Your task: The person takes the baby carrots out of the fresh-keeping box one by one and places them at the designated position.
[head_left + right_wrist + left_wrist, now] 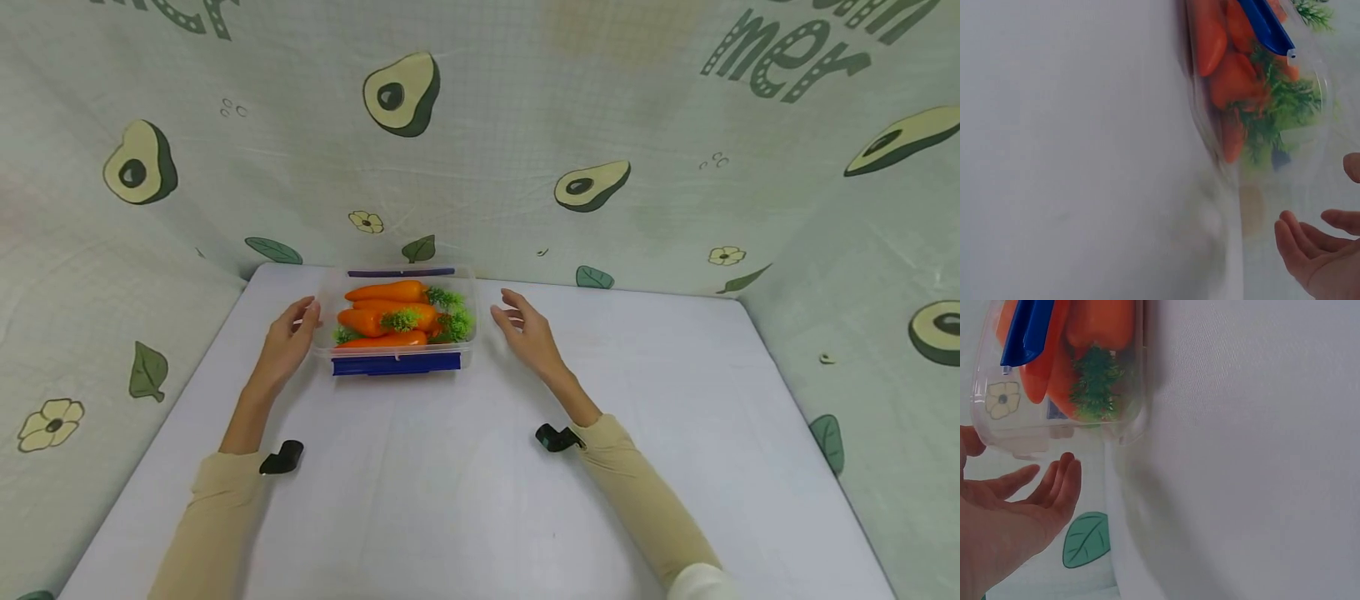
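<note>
A clear plastic food container [472,354] with blue clip flaps stands at the back of the white table. Inside lie several orange carrots [386,320] with green leafy tops [456,323]. At the container's left side is my left hand [288,337], its fingers loosely bent and fingertips right at the wall. The left wrist view shows the thumb close to the rim and the other fingers below it. On the other side my right hand [528,333] hovers a short way off, fingers relaxed, with nothing between them.
White cloth covers the table [450,483]. Behind it and on both sides hangs a pale curtain [480,167] printed with avocados, leaves and flowers. A black wrist camera [282,457] sits at the left cuff, another black camera [557,437] at the right.
</note>
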Tool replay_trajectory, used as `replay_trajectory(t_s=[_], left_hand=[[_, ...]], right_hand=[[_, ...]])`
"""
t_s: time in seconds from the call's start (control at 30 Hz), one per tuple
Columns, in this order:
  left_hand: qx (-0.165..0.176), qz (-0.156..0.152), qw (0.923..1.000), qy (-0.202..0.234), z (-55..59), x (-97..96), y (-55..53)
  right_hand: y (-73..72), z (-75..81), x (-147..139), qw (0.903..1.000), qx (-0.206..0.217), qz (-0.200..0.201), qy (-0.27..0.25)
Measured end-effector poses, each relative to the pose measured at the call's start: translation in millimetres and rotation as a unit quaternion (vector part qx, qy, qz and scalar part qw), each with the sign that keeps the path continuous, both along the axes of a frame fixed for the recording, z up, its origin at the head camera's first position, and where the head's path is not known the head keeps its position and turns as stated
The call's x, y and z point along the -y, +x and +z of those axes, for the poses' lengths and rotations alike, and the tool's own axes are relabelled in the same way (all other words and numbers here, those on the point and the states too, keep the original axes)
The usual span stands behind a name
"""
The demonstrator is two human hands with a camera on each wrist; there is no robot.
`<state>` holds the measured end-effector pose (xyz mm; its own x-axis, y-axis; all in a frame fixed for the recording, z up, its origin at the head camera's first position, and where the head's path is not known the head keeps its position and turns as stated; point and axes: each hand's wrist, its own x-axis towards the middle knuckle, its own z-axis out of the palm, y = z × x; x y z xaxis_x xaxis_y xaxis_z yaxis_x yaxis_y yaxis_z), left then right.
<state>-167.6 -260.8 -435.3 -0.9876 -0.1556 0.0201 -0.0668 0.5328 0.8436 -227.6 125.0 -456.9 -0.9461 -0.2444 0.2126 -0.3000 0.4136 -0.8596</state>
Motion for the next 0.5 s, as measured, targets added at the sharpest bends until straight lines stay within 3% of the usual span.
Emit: replay_trajectory(t_s=[0.5], left_hand=[[0.018,0.019,0.9986,0.046,-3.5,-0.4,-1.1]], right_hand=[[-2.7,-0.3,26.8,0.9992,0.031,0.025,0.0]])
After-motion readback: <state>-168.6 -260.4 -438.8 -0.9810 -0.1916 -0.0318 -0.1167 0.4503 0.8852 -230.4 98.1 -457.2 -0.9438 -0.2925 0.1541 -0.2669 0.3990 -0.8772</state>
